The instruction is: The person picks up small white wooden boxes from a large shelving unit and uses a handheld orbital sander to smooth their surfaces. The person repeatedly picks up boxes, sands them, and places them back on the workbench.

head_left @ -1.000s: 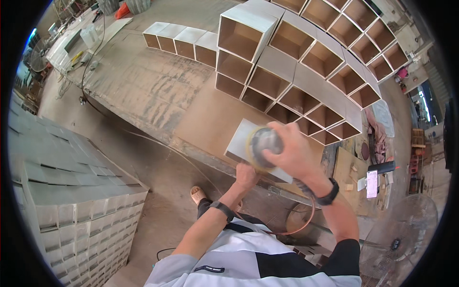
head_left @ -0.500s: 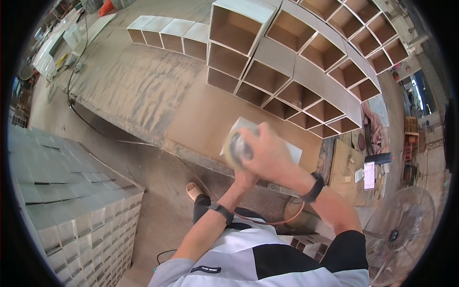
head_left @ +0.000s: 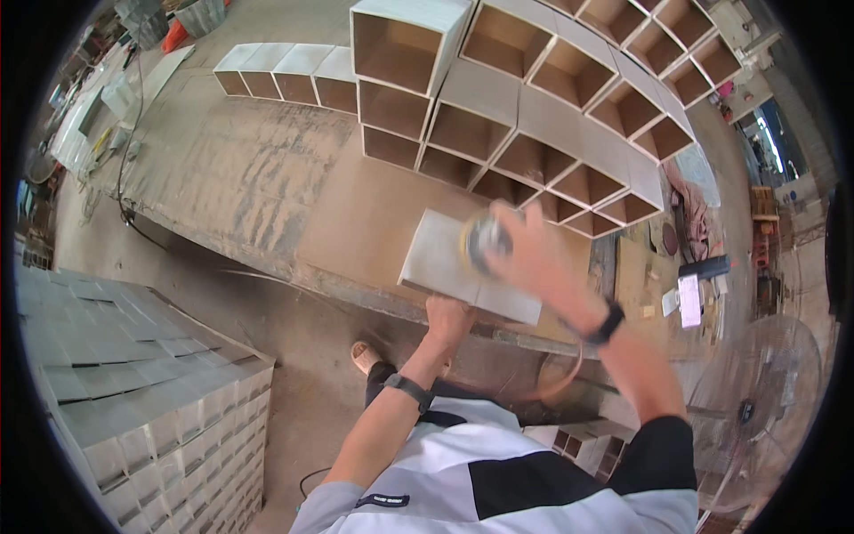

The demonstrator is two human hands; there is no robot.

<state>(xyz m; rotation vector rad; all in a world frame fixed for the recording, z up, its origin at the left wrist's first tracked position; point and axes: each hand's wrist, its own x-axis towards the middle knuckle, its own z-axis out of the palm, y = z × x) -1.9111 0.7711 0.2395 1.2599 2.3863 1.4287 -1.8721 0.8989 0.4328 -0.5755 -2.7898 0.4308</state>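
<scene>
My right hand [head_left: 541, 260], smeared by motion, is closed round a round hand-held sander [head_left: 485, 246] with a yellowish rim. The sander is over the top face of a white box [head_left: 434, 251] lying at the near edge of the workbench. At the box's near side, my left hand [head_left: 449, 319] has its fingers folded against the edge and grips it. The far right part of the box is partly hidden by my right hand and the sander.
Stacked white open-fronted boxes [head_left: 480, 133] stand across the bench's far side, with a short row of boxes [head_left: 289, 71] to their left. A tall stack of pale boxes [head_left: 169, 392] rises at lower left. A fan [head_left: 756, 418] stands at right, and a hose [head_left: 565, 378] hangs below the bench.
The sander and my right hand have moved right across the box, uncovering its left part. My left hand has shifted slightly and now shows at the box's near edge. The view has shifted a little.
</scene>
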